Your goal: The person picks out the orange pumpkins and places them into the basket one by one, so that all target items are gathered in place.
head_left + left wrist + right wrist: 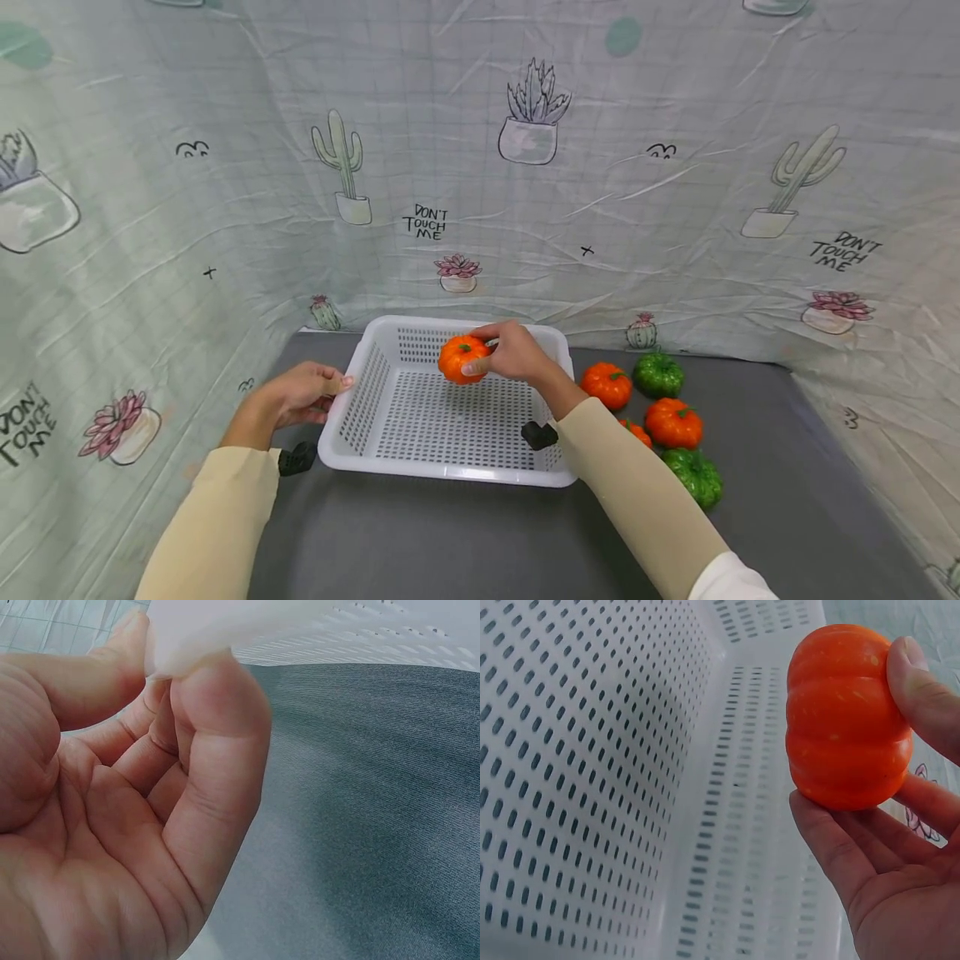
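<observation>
An orange pumpkin (461, 360) with a green stem is held between the thumb and fingers of my right hand (514, 353), above the white perforated basket (448, 473). The right wrist view shows the ribbed pumpkin (847, 720) up close, apart from the basket's floor and walls. My left hand (306, 392) pinches the basket's left rim; in the left wrist view, thumb and index finger close on the white rim (187, 645). No other pumpkin shows in the visible part of the basket.
Right of the basket, orange pumpkins (673, 423) and green pumpkins (658, 375) lie on the grey table (420, 542). My right forearm partly covers one orange pumpkin (637, 432). A cactus-print cloth (480, 183) hangs behind and along the sides.
</observation>
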{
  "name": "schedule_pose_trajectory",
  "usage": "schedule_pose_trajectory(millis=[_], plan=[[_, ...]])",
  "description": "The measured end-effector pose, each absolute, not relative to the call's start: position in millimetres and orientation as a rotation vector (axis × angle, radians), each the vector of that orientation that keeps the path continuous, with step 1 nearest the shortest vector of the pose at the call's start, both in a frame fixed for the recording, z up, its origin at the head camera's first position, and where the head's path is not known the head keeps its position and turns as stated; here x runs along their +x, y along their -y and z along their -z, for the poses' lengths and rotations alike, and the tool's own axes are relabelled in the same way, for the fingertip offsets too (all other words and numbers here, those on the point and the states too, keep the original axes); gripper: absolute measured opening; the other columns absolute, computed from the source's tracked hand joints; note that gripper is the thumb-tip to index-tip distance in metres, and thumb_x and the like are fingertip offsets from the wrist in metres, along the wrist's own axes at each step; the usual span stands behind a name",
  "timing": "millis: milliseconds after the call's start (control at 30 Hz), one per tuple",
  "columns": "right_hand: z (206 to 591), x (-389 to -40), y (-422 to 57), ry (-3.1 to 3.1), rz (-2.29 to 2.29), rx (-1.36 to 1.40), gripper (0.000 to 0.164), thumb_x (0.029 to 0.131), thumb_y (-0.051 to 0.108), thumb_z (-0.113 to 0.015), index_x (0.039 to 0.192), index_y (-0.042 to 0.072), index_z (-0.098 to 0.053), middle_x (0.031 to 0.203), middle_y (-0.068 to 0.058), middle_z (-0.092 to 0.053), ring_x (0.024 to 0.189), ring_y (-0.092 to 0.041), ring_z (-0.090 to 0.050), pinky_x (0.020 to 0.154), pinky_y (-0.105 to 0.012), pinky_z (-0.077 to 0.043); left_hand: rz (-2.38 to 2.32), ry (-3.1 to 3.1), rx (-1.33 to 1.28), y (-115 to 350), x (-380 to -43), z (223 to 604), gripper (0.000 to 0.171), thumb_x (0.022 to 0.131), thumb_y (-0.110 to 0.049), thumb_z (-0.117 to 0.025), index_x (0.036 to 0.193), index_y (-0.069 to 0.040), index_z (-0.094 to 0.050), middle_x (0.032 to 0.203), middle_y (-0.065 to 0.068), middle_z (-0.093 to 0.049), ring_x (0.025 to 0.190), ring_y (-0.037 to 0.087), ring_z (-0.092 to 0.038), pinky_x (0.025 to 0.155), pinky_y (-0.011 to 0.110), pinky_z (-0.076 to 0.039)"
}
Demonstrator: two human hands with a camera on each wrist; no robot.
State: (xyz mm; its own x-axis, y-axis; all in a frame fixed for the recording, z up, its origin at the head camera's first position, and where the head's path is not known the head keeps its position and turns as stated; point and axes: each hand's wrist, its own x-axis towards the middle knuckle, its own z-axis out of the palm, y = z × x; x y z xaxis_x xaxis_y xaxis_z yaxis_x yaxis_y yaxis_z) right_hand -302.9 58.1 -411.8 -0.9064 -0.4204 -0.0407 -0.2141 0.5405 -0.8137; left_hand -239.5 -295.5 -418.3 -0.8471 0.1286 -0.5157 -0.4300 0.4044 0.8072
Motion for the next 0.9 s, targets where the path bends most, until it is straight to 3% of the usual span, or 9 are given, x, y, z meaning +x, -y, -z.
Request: schedule_pose_trajectory(millis=[700, 900], plan=[[419.7, -310.4, -30.0, -2.44, 1.542, -0.242, 0.061, 0.078, 0.014, -0.093, 0.134, 0.008, -0.069, 0.137, -0.011, -0.068, 0.12, -0.03, -0.067, 0.098, -0.039, -0.059, -1.436, -2.199, -0.272, 292.6, -240.4, 420.9, 0.039, 0.105, -0.032, -0.063, 0.125, 0.001, -0.066, 0.1, 0.008, -0.074, 0.085, 0.021, -0.068, 0.072, 0.034, -0.059], [421.8, -310.0, -20.2, -2.442, 1.565, -0.185, 0.063, 0.076, 0.013, -0.094, 0.134, 0.009, -0.07, 0.14, -0.011, -0.067, 0.124, -0.03, -0.065, 0.103, -0.041, -0.057, -1.447, -2.179, -0.262, 294.0, -241.3, 419.3, 0.032, 0.107, -0.029, -0.061, 0.117, 0.0, -0.068, 0.093, 0.005, -0.074, 0.08, 0.016, -0.067, 0.069, 0.032, -0.058]])
